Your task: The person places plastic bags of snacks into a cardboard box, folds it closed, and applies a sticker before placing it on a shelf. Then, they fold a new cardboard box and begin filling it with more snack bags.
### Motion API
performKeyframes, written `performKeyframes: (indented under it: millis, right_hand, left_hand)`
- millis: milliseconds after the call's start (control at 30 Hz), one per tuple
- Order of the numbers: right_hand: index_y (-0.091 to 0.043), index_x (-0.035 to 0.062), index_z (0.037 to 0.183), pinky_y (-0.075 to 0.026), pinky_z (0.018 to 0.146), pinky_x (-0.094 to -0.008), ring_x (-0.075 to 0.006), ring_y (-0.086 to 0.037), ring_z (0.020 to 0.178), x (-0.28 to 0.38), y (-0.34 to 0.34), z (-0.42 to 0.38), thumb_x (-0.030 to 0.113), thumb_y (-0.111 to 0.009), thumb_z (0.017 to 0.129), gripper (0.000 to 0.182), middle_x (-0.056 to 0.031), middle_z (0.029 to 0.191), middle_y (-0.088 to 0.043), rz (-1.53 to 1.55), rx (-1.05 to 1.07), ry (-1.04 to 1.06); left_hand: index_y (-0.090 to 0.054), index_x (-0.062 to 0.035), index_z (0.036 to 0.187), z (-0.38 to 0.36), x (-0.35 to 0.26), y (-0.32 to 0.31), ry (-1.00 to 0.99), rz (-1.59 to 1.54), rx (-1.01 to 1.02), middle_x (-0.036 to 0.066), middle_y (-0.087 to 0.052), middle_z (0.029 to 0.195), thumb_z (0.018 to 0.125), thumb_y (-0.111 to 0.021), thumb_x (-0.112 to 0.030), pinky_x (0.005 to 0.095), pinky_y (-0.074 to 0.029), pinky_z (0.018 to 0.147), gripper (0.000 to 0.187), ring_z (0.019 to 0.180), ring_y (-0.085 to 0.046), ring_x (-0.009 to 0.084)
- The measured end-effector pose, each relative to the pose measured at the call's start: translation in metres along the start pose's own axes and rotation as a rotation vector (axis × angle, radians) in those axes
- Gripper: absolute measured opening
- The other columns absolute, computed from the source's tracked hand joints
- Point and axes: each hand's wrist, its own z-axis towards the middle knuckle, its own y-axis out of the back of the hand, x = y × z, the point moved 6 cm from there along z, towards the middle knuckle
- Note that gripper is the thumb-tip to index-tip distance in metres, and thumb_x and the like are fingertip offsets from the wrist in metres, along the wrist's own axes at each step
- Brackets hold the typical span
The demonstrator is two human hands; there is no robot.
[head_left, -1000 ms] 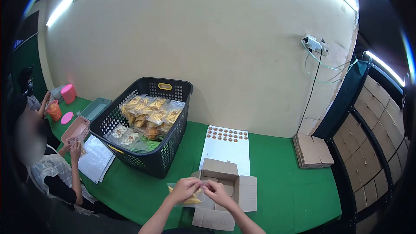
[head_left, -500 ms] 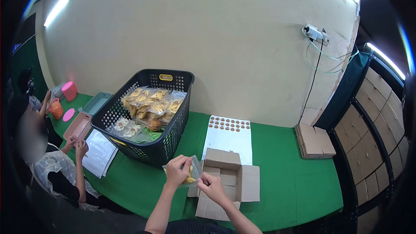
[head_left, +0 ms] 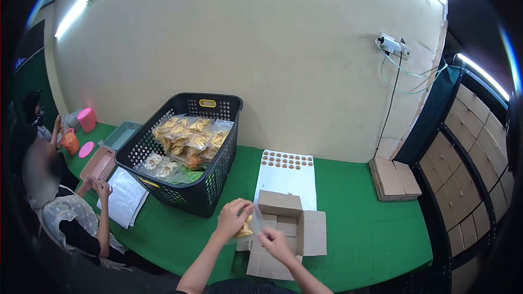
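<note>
My left hand (head_left: 233, 220) is closed on the upper left side of a clear plastic bag of yellow snack pieces (head_left: 247, 230). At the bag's right edge, the fingers of my right hand (head_left: 276, 244) are pinched together on the plastic. Both hands are above the left side of an open cardboard box (head_left: 314, 233), whose flaps are folded outward. Behind the box lies a white sheet (head_left: 286, 185) with rows of round brown stickers along its far end.
A black perforated basket (head_left: 202, 198) with bagged snacks stands left. Folded cardboard (head_left: 396, 178) is stacked at the table's right end. A co-worker (head_left: 68, 212) sits left beside a pink tray (head_left: 98, 164) and plastic sheets (head_left: 122, 198). Another person is farther back.
Both hands and the bag have shifted slightly right and down, with the bag more over the box. The view has tilted a little. The co-worker's hands have moved slightly.
</note>
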Motion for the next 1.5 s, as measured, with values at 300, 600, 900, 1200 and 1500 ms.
performKeyframes:
  millis: [300,600,900,1200,1500]
  right_hand:
    - [-0.059,-0.0007,0.088,-0.042,0.065,-0.0194,-0.0079,-0.051,0.077,-0.039,0.030,-0.003,0.013,-0.050,0.087,0.017,-0.0057,0.093,-0.049,0.135,-0.277,0.087]
    - [-0.057,0.0013,0.083,-0.040,0.073,-0.0296,-0.0201,-0.050,0.085,0.028,0.054,-0.002,0.016,-0.068,0.072,0.022,-0.0073,0.090,-0.051,-0.355,-0.445,0.282]
    - [-0.055,-0.0008,0.080,-0.038,0.051,-0.0297,-0.0185,-0.047,0.055,0.028,0.021,0.021,0.009,-0.057,0.079,0.010,-0.0099,0.065,-0.048,-0.249,-0.078,0.326]
    - [-0.052,-0.0002,0.072,-0.032,0.045,-0.0255,-0.0090,-0.038,0.047,0.028,-0.006,0.020,0.013,-0.055,0.077,0.015,-0.0049,0.051,-0.041,0.039,-0.025,0.081]
    - [-0.050,-0.0008,0.068,-0.030,0.044,-0.0242,-0.0063,-0.034,0.047,0.035,-0.016,0.022,0.013,-0.056,0.076,0.017,-0.0015,0.050,-0.039,0.063,0.007,0.096]
  left_hand:
    - [-0.056,-0.0106,0.106,-0.024,-0.033,-0.030,-0.375,0.227,0.296,0.003,-0.056,0.109,0.073,-0.064,-0.023,0.0336,-0.040,0.083,0.036,0.101,-0.053,0.0190]
    - [-0.060,-0.0053,0.086,-0.020,-0.021,-0.038,-0.295,0.134,0.261,0.006,-0.062,0.084,0.077,-0.059,-0.016,0.0327,-0.045,0.069,0.014,0.078,-0.059,0.0236]
    - [-0.054,-0.0040,0.072,-0.018,-0.032,-0.023,-0.329,0.213,0.103,0.008,-0.055,0.066,0.073,-0.055,-0.009,0.0341,-0.041,0.057,0.005,0.064,-0.056,0.0241]
    - [-0.053,-0.0045,0.068,-0.019,-0.021,0.007,0.051,0.180,-0.119,0.007,-0.052,0.059,0.083,-0.050,-0.018,0.0346,-0.039,0.053,0.020,0.057,-0.053,0.0256]
    - [-0.051,-0.0022,0.066,-0.005,-0.008,0.023,0.098,0.193,-0.259,0.007,-0.047,0.054,0.090,-0.044,-0.023,0.0325,-0.037,0.048,0.032,0.049,-0.049,0.0228]
